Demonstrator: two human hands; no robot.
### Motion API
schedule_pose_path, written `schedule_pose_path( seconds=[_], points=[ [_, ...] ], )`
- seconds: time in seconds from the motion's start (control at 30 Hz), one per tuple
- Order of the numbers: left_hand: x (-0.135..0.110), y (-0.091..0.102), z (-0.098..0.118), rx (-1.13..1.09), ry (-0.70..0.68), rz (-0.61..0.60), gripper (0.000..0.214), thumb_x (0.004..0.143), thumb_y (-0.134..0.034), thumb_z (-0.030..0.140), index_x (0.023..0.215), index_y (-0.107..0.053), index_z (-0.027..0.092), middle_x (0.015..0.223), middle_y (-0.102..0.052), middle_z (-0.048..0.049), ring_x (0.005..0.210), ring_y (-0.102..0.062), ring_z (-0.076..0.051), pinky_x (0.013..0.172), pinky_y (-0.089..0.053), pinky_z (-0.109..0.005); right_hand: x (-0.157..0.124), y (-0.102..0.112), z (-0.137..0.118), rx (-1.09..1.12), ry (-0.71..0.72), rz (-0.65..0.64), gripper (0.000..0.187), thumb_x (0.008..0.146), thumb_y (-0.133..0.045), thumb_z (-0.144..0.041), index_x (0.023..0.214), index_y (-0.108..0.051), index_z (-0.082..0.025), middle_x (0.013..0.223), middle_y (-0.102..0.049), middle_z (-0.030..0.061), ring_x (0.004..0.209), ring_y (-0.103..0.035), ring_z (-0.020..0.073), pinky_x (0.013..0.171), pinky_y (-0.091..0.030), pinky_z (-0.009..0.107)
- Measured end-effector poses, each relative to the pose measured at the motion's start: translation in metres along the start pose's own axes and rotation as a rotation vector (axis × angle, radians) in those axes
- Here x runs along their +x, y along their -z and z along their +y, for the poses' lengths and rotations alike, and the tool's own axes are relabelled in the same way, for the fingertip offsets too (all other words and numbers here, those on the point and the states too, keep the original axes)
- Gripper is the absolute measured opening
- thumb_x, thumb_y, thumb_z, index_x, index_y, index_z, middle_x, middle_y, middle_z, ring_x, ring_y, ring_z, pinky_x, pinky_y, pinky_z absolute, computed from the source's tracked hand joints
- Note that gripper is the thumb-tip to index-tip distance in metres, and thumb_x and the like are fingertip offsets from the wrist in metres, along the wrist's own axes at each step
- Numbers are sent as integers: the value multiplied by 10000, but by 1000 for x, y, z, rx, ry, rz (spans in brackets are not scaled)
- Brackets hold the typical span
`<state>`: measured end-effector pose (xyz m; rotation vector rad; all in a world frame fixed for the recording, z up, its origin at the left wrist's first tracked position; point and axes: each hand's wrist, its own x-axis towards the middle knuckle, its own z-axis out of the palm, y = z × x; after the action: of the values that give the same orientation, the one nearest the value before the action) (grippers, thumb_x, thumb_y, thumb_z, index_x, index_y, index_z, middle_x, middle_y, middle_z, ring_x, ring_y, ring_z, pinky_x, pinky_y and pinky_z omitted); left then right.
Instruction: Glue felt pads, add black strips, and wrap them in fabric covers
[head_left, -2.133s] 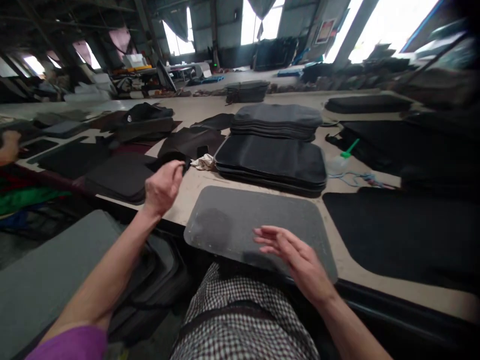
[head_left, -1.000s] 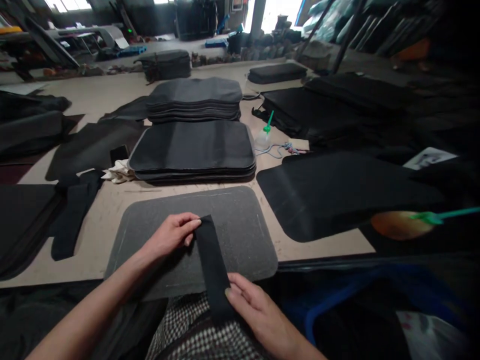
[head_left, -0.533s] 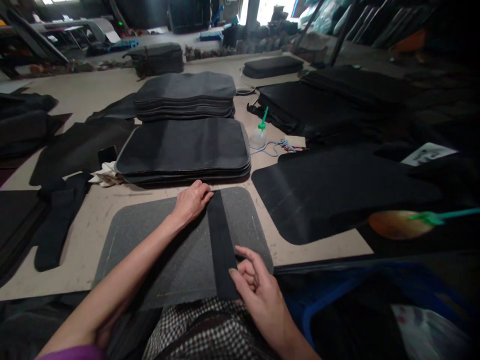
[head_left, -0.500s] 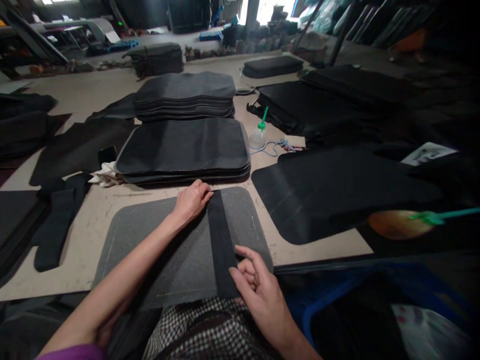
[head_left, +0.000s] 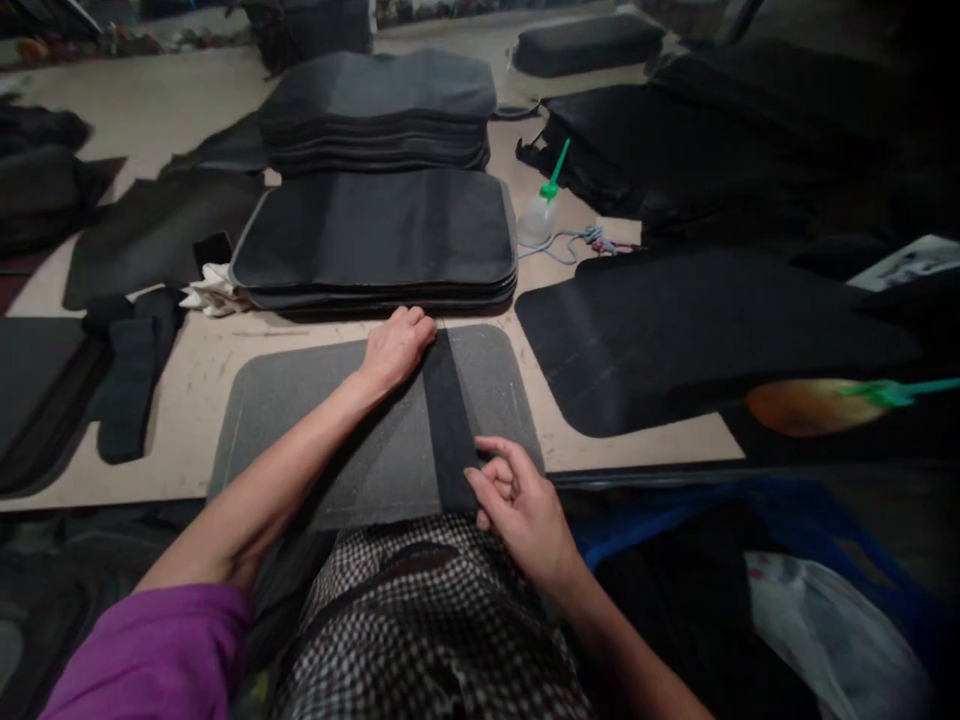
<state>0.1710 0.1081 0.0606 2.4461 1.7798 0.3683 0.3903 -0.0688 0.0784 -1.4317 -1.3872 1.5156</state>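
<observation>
A dark grey panel [head_left: 341, 440] with rounded corners lies flat before me, its near edge by my checked apron. Across its right part a black fabric strip [head_left: 451, 425] runs from far edge to near edge. My left hand [head_left: 397, 350] is closed at the strip's far end, fingertips pressed together on it. By the strip's near right edge is my right hand [head_left: 525, 505], thumb and forefinger apart, the other fingers loosely curled. Nothing shows between its fingers, and whether the thumb touches the strip is unclear.
Stacked black panels [head_left: 382, 230] stand just beyond my left hand. A green-tipped white bottle [head_left: 538, 215] and blue cord are right of them. An amber bottle [head_left: 810, 405] lies by a black sheet [head_left: 697, 330]. Black straps [head_left: 127, 400] lie left; a blue crate [head_left: 840, 525] stands below right.
The view has tipped downward, so the table appears higher and more of the apron shows. My left hand stays at the strip's far end; the right stays beside its near end.
</observation>
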Motion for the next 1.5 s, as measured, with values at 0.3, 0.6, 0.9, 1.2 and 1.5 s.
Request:
schedule_pose_path(
  seconds=[0.3, 0.6, 0.9, 1.2, 1.5],
  points=[
    [-30, 8, 13, 116, -47, -44, 393, 1082, -272, 264, 1240, -627, 211, 1101, -664, -102, 1137, -492, -272, 799, -485, -346, -2, -2, 7, -201, 65, 2, 349, 974, -611, -412, 1245, -483, -233, 663, -565, -95, 479, -562, 102, 529, -434, 233],
    [-46, -3, 8, 61, -91, 59, 491, 1059, -334, 524, 1244, -627, 177, 1145, -703, -109, 1115, -510, -290, 861, -485, -380, -5, -7, 9, -649, 227, 13, 303, 976, -582, -281, 1257, -512, -190, 723, -604, -47, 606, -592, 144, 608, -411, 260],
    [-49, -8, 10, 25, -72, 143, 379, 1041, -465, 433, 1133, -670, 128, 1424, -572, -151, 1267, -460, -326, 1010, -425, -466, -8, -11, 6, -1087, 642, 50, 158, 997, -535, -179, 1054, -681, -197, 1024, -646, 88, 968, -585, 247, 796, -438, 345],
    [-55, 25, -10, -366, 65, 321, 204, 994, -579, 293, 1170, -622, 199, 1335, -623, -101, 1223, -539, -236, 1037, -445, -392, 18, -2, 28, -1064, 975, 15, 344, 853, -439, -11, 1023, -663, -209, 1249, -644, 98, 1130, -574, 286, 847, -450, 419],
    [-212, 90, -192, 139, 567, 263, 415, 990, -442, 159, 1374, -590, 203, 1418, -622, -107, 1304, -480, -297, 1073, -354, -477, 11, -8, 7, -830, 956, 150, 204, 982, -456, -193, 1103, -617, -226, 1276, -643, 92, 1123, -620, 259, 985, -455, 450]
  ],
)
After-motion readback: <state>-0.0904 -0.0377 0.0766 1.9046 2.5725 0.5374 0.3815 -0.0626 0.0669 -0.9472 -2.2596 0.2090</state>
